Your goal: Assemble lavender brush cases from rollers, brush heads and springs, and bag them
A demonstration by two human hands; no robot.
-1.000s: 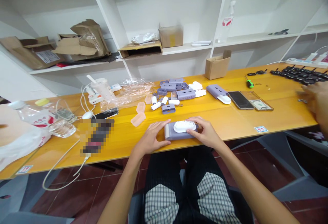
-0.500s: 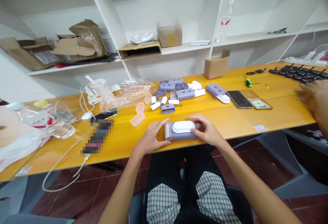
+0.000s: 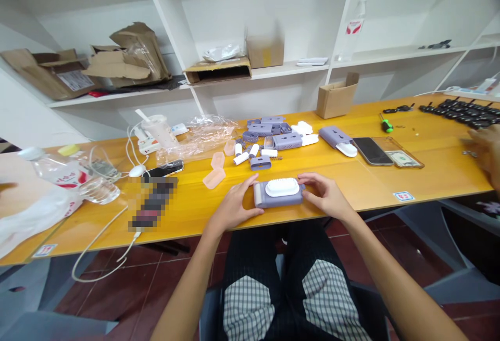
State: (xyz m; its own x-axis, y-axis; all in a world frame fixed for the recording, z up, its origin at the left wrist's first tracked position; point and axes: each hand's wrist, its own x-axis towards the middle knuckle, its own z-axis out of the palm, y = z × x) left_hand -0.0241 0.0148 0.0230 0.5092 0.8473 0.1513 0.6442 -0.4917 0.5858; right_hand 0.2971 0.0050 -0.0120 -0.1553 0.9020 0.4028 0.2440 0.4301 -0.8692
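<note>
A purple case (image 3: 278, 201) lies flat near the table's front edge, with a pale roller-like strip at its left end. On top of it sits a white oval brush (image 3: 282, 187), bristles up. My left hand (image 3: 234, 203) spans the case's left end, fingertips at the far corner and thumb at the near one. At the right end, my right hand (image 3: 326, 195) has its thumb and fingers apart around a small purple tab; whether it touches the case I cannot tell. Beyond lie several purple cases (image 3: 288, 141), white cylinders (image 3: 241, 159) and clear pinkish trays (image 3: 214, 178).
To the right are another purple case (image 3: 334, 137), a phone (image 3: 373, 151), a banknote (image 3: 403, 159) and a green screwdriver (image 3: 386, 125). Bottles (image 3: 58, 172), a cup (image 3: 158, 131) and cables stand left. Another person's blurred hand (image 3: 488, 148) is at far right, by black parts (image 3: 464, 113).
My right thumb has come off the white brush and moved right of the case. My left hand stays at the left end. The view has shifted slightly.
</note>
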